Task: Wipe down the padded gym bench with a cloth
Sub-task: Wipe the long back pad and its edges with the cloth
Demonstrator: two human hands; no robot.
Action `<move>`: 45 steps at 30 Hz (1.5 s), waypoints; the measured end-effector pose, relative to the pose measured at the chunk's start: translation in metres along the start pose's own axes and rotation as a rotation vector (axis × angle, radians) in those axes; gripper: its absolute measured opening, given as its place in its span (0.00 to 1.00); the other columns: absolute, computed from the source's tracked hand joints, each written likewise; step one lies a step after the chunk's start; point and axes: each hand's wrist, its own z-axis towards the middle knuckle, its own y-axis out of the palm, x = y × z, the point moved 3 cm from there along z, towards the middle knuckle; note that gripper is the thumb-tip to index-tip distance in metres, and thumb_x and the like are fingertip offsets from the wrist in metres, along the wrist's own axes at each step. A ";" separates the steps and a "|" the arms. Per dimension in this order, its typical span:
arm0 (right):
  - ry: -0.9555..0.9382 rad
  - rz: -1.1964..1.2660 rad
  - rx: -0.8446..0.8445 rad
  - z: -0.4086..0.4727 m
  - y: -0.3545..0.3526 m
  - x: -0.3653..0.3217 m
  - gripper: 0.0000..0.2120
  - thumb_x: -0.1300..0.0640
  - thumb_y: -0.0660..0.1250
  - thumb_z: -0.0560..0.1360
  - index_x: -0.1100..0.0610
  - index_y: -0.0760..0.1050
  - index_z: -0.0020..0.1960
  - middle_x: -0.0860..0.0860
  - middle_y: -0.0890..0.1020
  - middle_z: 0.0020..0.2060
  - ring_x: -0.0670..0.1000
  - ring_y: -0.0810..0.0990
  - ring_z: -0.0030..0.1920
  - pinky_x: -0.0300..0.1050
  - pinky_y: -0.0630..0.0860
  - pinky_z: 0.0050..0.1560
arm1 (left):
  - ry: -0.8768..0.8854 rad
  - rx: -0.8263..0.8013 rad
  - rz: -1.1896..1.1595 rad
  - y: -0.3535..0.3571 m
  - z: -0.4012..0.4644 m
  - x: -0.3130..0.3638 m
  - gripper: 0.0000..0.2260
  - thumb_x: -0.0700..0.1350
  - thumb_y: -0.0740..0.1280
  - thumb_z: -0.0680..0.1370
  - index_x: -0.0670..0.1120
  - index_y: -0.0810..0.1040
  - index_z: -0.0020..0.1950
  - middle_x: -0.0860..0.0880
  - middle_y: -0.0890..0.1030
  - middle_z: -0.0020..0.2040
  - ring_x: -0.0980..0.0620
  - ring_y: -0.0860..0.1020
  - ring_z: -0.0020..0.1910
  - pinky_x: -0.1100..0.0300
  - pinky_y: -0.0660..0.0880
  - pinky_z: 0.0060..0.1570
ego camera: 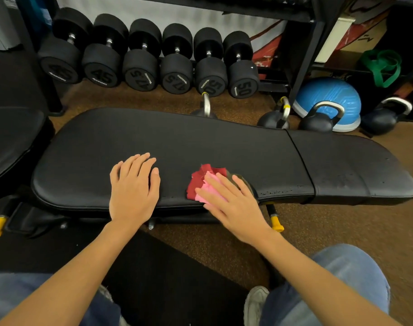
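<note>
Cloth (202, 182), bunched loose under the flat, open-fingered right grip (226, 196) at the table (200, 142) edge, could slide off floorward, left grip (133, 184) pressing empty.

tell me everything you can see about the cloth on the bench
The cloth is a small bunched wad of layered fabric: dark red on the far left side, bright pink under the fingers, and an olive-grey piece showing at the right. Its edges look frayed. It lies on the near edge of the black padded bench, near the middle of its length, pressed flat by the right hand, whose straight fingers cover much of it. The left hand rests on the bench apart from it.
</note>
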 end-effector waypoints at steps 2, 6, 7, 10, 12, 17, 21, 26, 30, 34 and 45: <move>0.062 -0.014 0.006 -0.013 -0.003 0.022 0.20 0.46 0.52 0.83 0.46 0.68 0.73 0.49 0.66 0.74 0.50 0.62 0.75 0.53 0.56 0.74 | 0.004 0.005 -0.002 -0.001 0.001 0.000 0.19 0.49 0.52 0.82 0.43 0.78 0.63 0.45 0.77 0.64 0.46 0.71 0.67 0.48 0.59 0.69; 0.328 0.028 0.017 -0.048 -0.004 0.066 0.20 0.46 0.48 0.83 0.45 0.67 0.73 0.46 0.64 0.75 0.48 0.59 0.76 0.55 0.53 0.75 | 0.007 -0.002 -0.002 0.001 0.000 0.001 0.19 0.49 0.52 0.82 0.44 0.77 0.63 0.46 0.77 0.65 0.47 0.71 0.67 0.48 0.59 0.69; 0.421 0.051 0.036 -0.057 -0.004 0.075 0.21 0.46 0.47 0.83 0.44 0.66 0.73 0.45 0.63 0.76 0.47 0.57 0.77 0.55 0.51 0.75 | 0.005 -0.005 0.000 0.001 -0.001 0.001 0.19 0.49 0.52 0.82 0.44 0.77 0.63 0.46 0.77 0.65 0.47 0.71 0.68 0.48 0.59 0.69; 0.728 0.168 0.137 -0.079 0.000 0.091 0.23 0.44 0.44 0.83 0.44 0.64 0.75 0.45 0.58 0.77 0.46 0.49 0.78 0.55 0.44 0.77 | 0.002 -0.006 0.003 0.001 0.000 0.000 0.19 0.49 0.52 0.82 0.43 0.78 0.63 0.46 0.77 0.65 0.47 0.71 0.67 0.48 0.59 0.69; 0.877 0.254 0.223 -0.083 0.003 0.091 0.25 0.44 0.43 0.82 0.48 0.63 0.76 0.48 0.57 0.78 0.49 0.47 0.78 0.57 0.42 0.76 | 0.004 -0.001 0.009 0.001 0.000 0.000 0.19 0.49 0.52 0.82 0.43 0.78 0.63 0.46 0.77 0.65 0.47 0.71 0.67 0.48 0.59 0.69; 0.985 0.362 0.355 -0.064 0.009 0.059 0.24 0.46 0.44 0.83 0.52 0.63 0.75 0.51 0.57 0.78 0.55 0.46 0.78 0.63 0.44 0.75 | 0.009 0.004 0.010 0.001 -0.001 0.002 0.19 0.49 0.52 0.82 0.43 0.78 0.63 0.46 0.78 0.64 0.47 0.72 0.67 0.47 0.60 0.68; 0.836 0.327 0.274 -0.041 0.013 0.014 0.23 0.48 0.43 0.84 0.50 0.64 0.74 0.51 0.59 0.77 0.54 0.48 0.78 0.59 0.42 0.76 | 0.011 0.006 0.011 0.001 -0.001 0.002 0.19 0.49 0.52 0.82 0.43 0.78 0.62 0.45 0.78 0.64 0.46 0.72 0.66 0.47 0.61 0.68; 0.672 0.333 0.249 -0.014 0.015 -0.031 0.21 0.49 0.46 0.84 0.51 0.70 0.71 0.50 0.67 0.74 0.50 0.57 0.77 0.55 0.48 0.77 | 0.009 0.000 0.020 0.003 -0.001 0.001 0.19 0.49 0.52 0.82 0.43 0.78 0.63 0.46 0.77 0.65 0.47 0.72 0.67 0.48 0.60 0.68; 0.458 0.333 0.238 0.000 0.011 -0.055 0.21 0.50 0.46 0.85 0.52 0.75 0.66 0.51 0.74 0.69 0.51 0.66 0.72 0.51 0.54 0.75 | -0.001 -0.009 0.010 0.003 -0.002 0.001 0.20 0.50 0.51 0.82 0.44 0.78 0.63 0.46 0.77 0.65 0.47 0.71 0.67 0.48 0.59 0.68; 0.262 0.326 0.195 0.001 0.001 -0.051 0.18 0.51 0.49 0.84 0.49 0.74 0.66 0.49 0.75 0.68 0.50 0.68 0.70 0.49 0.57 0.73 | -0.004 -0.001 -0.003 0.002 -0.002 0.003 0.20 0.50 0.51 0.82 0.43 0.78 0.63 0.46 0.77 0.65 0.47 0.71 0.67 0.48 0.59 0.68; 0.693 0.125 0.055 -0.002 -0.019 0.088 0.17 0.53 0.52 0.83 0.51 0.74 0.66 0.54 0.74 0.69 0.55 0.68 0.71 0.58 0.64 0.66 | -0.017 0.005 0.025 0.002 -0.001 0.008 0.18 0.49 0.53 0.82 0.44 0.78 0.62 0.47 0.78 0.64 0.48 0.72 0.67 0.47 0.60 0.69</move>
